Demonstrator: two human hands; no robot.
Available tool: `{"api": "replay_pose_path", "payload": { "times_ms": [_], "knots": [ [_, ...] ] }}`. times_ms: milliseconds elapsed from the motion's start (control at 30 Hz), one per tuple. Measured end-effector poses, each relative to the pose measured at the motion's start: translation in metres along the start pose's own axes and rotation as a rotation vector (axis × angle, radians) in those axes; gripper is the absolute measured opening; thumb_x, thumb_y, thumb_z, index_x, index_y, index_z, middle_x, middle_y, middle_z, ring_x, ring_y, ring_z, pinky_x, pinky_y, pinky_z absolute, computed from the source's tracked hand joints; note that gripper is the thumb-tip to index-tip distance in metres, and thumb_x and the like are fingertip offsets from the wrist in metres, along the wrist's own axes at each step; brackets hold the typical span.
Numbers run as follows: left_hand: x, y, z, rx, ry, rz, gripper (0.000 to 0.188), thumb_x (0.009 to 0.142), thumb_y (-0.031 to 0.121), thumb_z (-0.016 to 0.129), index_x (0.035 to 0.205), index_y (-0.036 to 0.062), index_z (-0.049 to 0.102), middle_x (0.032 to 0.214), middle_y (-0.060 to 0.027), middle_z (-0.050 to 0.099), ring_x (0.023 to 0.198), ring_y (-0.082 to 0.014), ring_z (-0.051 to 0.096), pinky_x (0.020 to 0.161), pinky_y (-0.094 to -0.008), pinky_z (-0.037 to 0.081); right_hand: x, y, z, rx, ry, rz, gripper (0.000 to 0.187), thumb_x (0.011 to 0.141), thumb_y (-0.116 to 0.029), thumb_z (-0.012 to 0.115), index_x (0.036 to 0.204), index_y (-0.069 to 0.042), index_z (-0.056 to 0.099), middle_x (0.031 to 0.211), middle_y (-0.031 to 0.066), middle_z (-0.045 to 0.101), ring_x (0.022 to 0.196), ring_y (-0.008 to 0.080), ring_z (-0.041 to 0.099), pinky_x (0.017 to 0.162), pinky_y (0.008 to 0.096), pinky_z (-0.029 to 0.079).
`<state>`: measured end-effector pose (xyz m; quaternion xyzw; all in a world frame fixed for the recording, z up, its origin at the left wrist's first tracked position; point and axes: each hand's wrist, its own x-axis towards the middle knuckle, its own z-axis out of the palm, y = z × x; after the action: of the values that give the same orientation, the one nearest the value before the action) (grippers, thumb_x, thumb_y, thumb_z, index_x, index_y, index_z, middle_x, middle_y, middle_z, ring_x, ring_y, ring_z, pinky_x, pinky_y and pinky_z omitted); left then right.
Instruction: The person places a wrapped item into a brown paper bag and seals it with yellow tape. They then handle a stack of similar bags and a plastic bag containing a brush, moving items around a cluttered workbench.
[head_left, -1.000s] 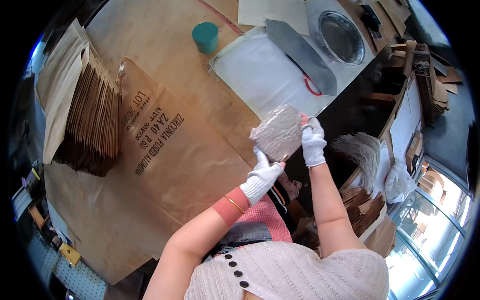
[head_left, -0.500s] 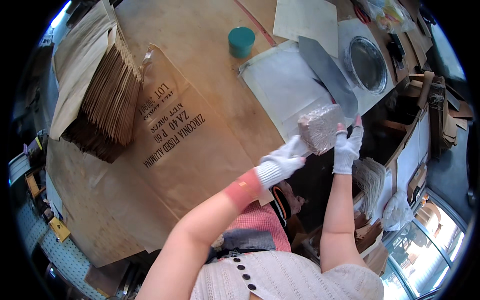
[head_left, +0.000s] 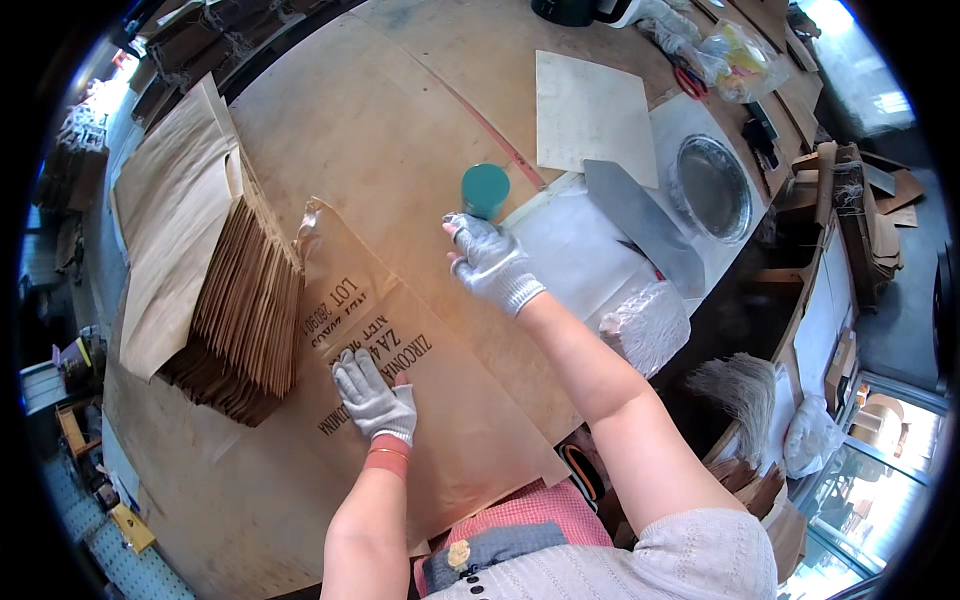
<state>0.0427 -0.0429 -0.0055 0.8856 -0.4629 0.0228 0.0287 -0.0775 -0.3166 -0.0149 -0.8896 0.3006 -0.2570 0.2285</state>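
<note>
A flat brown paper bag (head_left: 455, 400) with black printing lies on the table in front of me. My left hand (head_left: 372, 395), in a white fingerless glove, rests on it with fingers stretched out. My right hand (head_left: 490, 262), gloved the same way, is above the table with fingers partly bent and apart, nothing in them. Just beyond its fingertips stands a round teal container (head_left: 485, 190). Beside my right forearm, a block wrapped in clear plastic (head_left: 648, 328) lies by the table edge, touched by neither hand.
At left stands a thick stack of folded brown paper bags (head_left: 235, 300). To the right are white sheets (head_left: 560, 240), a grey plate (head_left: 640, 220), a round metal pan (head_left: 712, 188) and red-handled scissors (head_left: 690, 82). A bundle of pale strings (head_left: 740, 395) hangs by the right side.
The wrapped block has left my hands and lies by the table edge. Both hands have moved left, the left one onto the printed bag, the right one near the teal container.
</note>
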Motion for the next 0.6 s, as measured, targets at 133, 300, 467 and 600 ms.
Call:
{"api": "replay_pose_path", "payload": {
  "times_ms": [133, 300, 467, 600],
  "knots": [
    [-0.003, 0.001, -0.001, 0.038, -0.012, -0.002, 0.086, 0.074, 0.037, 0.072, 0.141, -0.0027, 0.037, 0.146, -0.0231, 0.038, 0.139, -0.044, 0.029, 0.118, -0.0526, 0.023, 0.005, 0.01, -0.005, -0.062, 0.006, -0.043, 0.042, 0.083, -0.021, 0.068, 0.122, -0.009, 0.059, 0.129, 0.0093, 0.06, 0.111, 0.0299, 0.062, 0.09, 0.0409, 0.052],
    [0.003, 0.005, -0.006, 0.008, -0.114, -0.035, 0.085, 0.075, 0.036, 0.072, 0.143, -0.0032, 0.037, 0.148, -0.0241, 0.035, 0.14, -0.0444, 0.029, 0.118, -0.0524, 0.024, 0.029, 0.043, -0.016, -0.036, 0.021, -0.052, 0.041, 0.083, -0.021, 0.068, 0.121, -0.007, 0.06, 0.123, 0.0115, 0.063, 0.109, 0.0309, 0.062, 0.09, 0.0416, 0.052],
    [-0.001, -0.001, -0.007, -0.028, -0.075, -0.025, 0.085, 0.074, 0.035, 0.071, 0.142, -0.0041, 0.037, 0.147, -0.0248, 0.037, 0.138, -0.0461, 0.03, 0.116, -0.054, 0.025, 0.042, 0.04, -0.015, -0.05, 0.058, 0.083, 0.044, 0.085, -0.025, 0.07, 0.122, -0.005, 0.059, 0.12, 0.0155, 0.065, 0.106, 0.0346, 0.063, 0.09, 0.0418, 0.052],
    [0.006, -0.004, -0.011, -0.069, -0.07, -0.021, 0.088, 0.071, 0.035, 0.073, 0.141, -0.0049, 0.038, 0.145, -0.0257, 0.04, 0.136, -0.0464, 0.033, 0.115, -0.0558, 0.026, 0.019, -0.025, 0.008, 0.178, -0.187, 0.323, 0.056, 0.085, -0.039, 0.069, 0.126, -0.003, 0.057, 0.114, 0.0206, 0.066, 0.104, 0.0367, 0.065, 0.089, 0.0452, 0.052]
  ]
}}
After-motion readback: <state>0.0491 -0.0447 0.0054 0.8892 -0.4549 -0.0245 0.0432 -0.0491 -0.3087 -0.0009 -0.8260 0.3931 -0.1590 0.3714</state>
